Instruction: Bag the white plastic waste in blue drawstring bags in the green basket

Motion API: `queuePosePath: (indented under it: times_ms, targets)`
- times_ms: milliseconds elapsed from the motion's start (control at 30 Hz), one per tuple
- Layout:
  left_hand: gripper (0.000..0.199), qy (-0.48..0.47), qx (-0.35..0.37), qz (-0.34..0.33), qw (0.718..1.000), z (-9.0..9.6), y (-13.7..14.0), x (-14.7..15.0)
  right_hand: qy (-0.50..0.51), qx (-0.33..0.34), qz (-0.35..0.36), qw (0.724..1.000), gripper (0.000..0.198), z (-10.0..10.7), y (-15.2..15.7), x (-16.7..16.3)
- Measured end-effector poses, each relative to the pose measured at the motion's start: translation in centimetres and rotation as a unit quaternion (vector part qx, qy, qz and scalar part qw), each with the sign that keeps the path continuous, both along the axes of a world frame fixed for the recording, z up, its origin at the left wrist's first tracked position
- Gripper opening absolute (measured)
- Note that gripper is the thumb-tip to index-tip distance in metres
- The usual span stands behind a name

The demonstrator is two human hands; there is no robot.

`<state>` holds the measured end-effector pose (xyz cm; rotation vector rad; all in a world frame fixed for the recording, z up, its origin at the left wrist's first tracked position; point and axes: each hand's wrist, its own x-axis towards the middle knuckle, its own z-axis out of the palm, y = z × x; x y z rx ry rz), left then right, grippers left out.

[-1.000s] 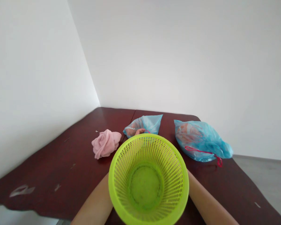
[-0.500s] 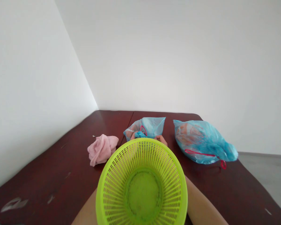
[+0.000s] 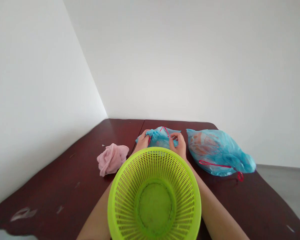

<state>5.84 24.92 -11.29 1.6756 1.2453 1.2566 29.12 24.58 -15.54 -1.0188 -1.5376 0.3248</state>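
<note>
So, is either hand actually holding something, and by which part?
The left hand holds the blue bag between the hands by its bunched plastic. The right hand is beside the red string; whether it pinches that cannot be told.

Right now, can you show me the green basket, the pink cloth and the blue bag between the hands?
Green basket (image 3: pixel 155 207), head view: its bare inside bottom.
Pink cloth (image 3: pixel 112 159), head view: its crumpled folds.
Blue bag (image 3: pixel 160 142), head view: its crinkled plastic.
</note>
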Motion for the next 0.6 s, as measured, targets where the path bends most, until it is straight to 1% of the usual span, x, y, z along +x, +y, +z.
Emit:
queuePosePath:
  times_ms: [67,100,200,267,333,400,467,500,533,600]
  targets:
    - [0.027,-0.003,-0.003,0.009,1.000,0.2,0.4,0.3,-0.018,-0.011,0.064,0.998,0.024,1.8,0.4,-1.0]
    - [0.028,-0.003,-0.004,0.003,1.000,0.5,0.6,0.5,-0.014,-0.023,0.084,0.996,0.027,2.6,0.6,-1.5]
    - [0.049,0.014,0.017,-0.047,0.999,2.1,0.4,0.7,0.006,-0.055,0.126,0.990,0.031,4.3,1.2,-2.1]
    - [0.056,0.041,0.049,-0.099,0.993,3.5,-0.3,0.3,0.008,-0.054,0.142,0.988,0.030,5.1,1.2,-2.0]
    - [0.053,0.066,0.065,-0.141,0.986,4.9,-1.3,-0.5,0.006,-0.059,0.175,0.983,0.028,5.8,0.8,-1.5]
    - [0.044,0.068,0.053,-0.168,0.982,5.9,-2.2,-1.3,0.000,-0.068,0.206,0.976,0.026,6.4,0.1,-1.0]
    - [0.033,0.057,0.032,-0.190,0.980,6.4,-2.7,-1.8,-0.016,-0.073,0.209,0.975,0.023,6.8,-0.6,-0.4]
    - [0.031,0.053,0.022,-0.196,0.979,6.5,-2.7,-1.9,-0.027,-0.070,0.201,0.977,0.021,6.8,-0.8,-0.1]
    - [0.033,0.052,0.016,-0.197,0.979,6.5,-2.6,-1.9,-0.037,-0.066,0.191,0.979,0.019,6.8,-0.9,0.1]
    - [0.037,0.061,0.017,-0.177,0.982,6.3,-2.2,-1.8,-0.048,-0.054,0.171,0.983,0.017,6.7,-1.0,0.5]
